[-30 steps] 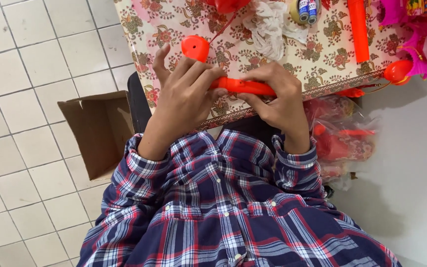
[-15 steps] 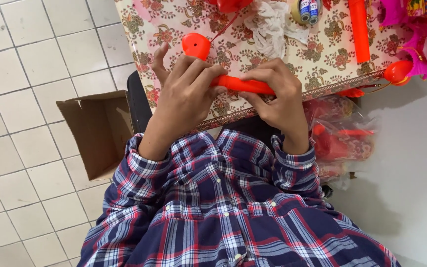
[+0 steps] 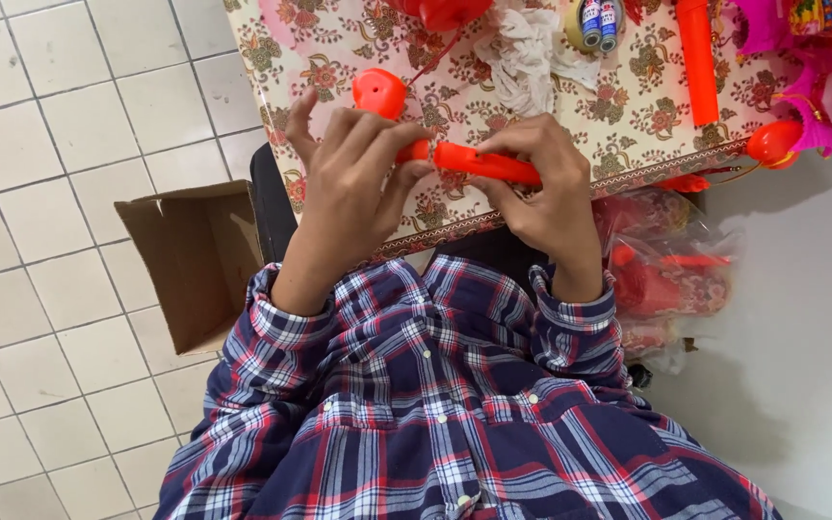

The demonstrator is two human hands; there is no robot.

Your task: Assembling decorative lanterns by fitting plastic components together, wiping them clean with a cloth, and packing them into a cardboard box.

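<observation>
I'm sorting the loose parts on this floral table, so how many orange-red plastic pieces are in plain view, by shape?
Tubes: 2, one held in both hands, the left hand and the right hand, as the held tube, and one lying tube at the top.
Round caps or balls: 2, the cap by the left hand and the ball at the table edge.
Total: 4

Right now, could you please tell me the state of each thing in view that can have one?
Orange plastic tube: held level over the table edge by both hands.
Left hand: grip shut on the tube's round-headed end.
Right hand: grip shut on the tube.
Cardboard box: open, on the floor.
Second orange tube: lying untouched on the flowered tablecloth.
</observation>
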